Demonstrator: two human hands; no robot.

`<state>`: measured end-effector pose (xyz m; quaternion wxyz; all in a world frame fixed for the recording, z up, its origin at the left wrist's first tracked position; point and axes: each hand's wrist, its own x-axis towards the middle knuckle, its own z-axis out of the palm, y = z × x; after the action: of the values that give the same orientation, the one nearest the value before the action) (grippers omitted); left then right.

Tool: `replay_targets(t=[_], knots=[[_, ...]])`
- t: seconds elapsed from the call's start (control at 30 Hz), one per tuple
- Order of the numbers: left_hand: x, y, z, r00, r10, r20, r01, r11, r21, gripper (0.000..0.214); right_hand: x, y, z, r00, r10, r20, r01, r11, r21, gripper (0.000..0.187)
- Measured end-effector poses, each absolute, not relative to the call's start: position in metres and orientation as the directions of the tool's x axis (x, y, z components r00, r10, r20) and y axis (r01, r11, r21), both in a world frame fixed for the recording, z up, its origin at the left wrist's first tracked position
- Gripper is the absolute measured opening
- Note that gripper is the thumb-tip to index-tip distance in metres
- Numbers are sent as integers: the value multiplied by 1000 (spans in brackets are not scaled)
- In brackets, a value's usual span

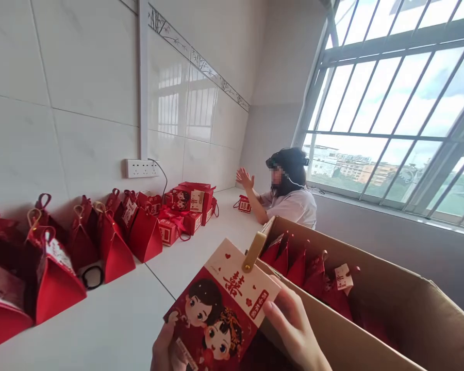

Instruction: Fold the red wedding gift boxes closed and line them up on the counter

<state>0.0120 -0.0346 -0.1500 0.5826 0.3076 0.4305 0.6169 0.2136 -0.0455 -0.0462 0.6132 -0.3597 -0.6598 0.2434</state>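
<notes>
A flat red and cream gift box [220, 304], printed with a cartoon couple and fitted with a gold clasp, is held up at the bottom centre. My left hand [165, 350] grips its lower left edge. My right hand [294, 324] is closed on its right edge, thumb on the front. The box hovers over the white counter [112, 319], just left of an open cardboard carton [390, 309] that holds several red folded gift bags [313, 273].
Red pyramid-shaped gift bags [112, 242] and red boxes [189, 201] line the tiled wall on the left. A socket strip [140, 168] hangs on the wall. Another person [290, 190] sits at the counter's far end with hands raised, beside a small red box [244, 205]. A barred window fills the right.
</notes>
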Motion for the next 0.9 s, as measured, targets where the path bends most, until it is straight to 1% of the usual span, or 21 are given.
replay_targets(t=[0.1, 0.17, 0.2, 0.27, 0.33, 0.43, 0.53, 0.6, 0.73, 0.83, 0.9], knots=[[22, -25, -137, -15, 997, -76, -556, 55, 829, 80, 229, -44, -47, 91, 761, 643, 280, 600, -750, 29], [25, -22, -116, 23, 999, 30, -624, -8, 782, 87, 242, -43, -45, 179, 761, 623, 347, 544, -764, 30], [25, -20, -102, 20, 998, 67, -669, -36, 742, 90, 248, -42, -43, 243, 745, 621, 379, 517, -768, 32], [23, -15, -77, -77, 987, 141, -750, -150, 644, 89, 259, -42, -42, 376, 691, 617, 443, 452, -775, 34], [18, -8, -58, -124, 964, 234, -793, -238, 561, 84, 267, -41, -43, 435, 675, 596, 499, 370, -784, 34], [10, 0, -42, -160, 923, 350, -797, -330, 506, 77, 269, -38, -51, 396, 721, 568, 539, 318, -780, 30], [7, 2, -34, -190, 895, 403, -768, -391, 507, 76, 265, -36, -62, 301, 779, 550, 536, 339, -773, 28], [5, 2, -29, -193, 883, 428, -758, -411, 507, 77, 261, -35, -69, 241, 796, 555, 530, 371, -762, 27], [2, 4, -24, -196, 869, 455, -754, -430, 496, 82, 256, -31, -79, 147, 782, 606, 540, 450, -712, 26], [1, 9, -22, -238, 865, 442, -696, -470, 543, 83, 248, -24, -83, 107, 775, 622, 536, 482, -693, 31], [4, 13, -20, -289, 851, 438, -634, -513, 579, 85, 236, -16, -85, 78, 772, 631, 501, 517, -694, 33]])
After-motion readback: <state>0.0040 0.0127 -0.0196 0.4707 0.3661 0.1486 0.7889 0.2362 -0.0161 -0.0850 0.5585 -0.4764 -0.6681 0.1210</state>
